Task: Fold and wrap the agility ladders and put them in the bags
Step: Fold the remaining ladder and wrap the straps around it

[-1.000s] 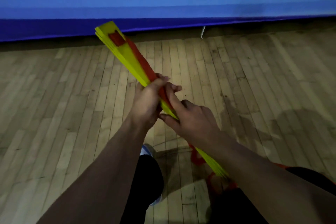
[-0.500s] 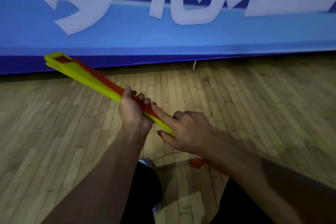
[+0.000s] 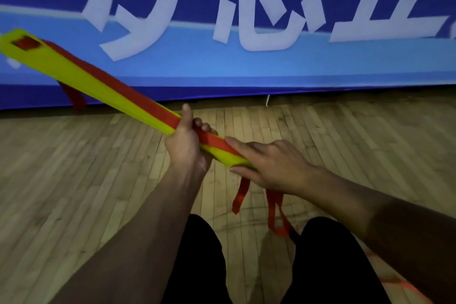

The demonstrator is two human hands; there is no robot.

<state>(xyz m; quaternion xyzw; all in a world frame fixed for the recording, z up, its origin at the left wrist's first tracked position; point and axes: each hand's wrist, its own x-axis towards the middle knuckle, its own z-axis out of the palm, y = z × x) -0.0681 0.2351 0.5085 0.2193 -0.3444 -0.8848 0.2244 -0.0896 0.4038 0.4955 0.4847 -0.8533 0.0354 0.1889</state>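
A stacked bundle of yellow agility-ladder rungs (image 3: 81, 74) with a red strap lying along its top runs from the upper left down to the middle. My left hand (image 3: 187, 145) grips the bundle around its middle. My right hand (image 3: 266, 163) holds the near end, fingers lying along the red strap and thumb under the yellow edge. Loose red strap ends (image 3: 274, 207) hang below my right hand. Another red loop (image 3: 74, 96) dangles under the far part of the bundle.
A wooden plank floor (image 3: 345, 143) spreads all around. A blue banner wall with large white characters (image 3: 246, 32) stands close ahead. My legs in black trousers (image 3: 197, 266) are at the bottom. An orange strap (image 3: 404, 289) lies on the floor at the lower right.
The bundle has swung flatter, its far end moving left. My right hand slid to the near end, and the red strap ends now hang free. The view tilted up toward the banner.
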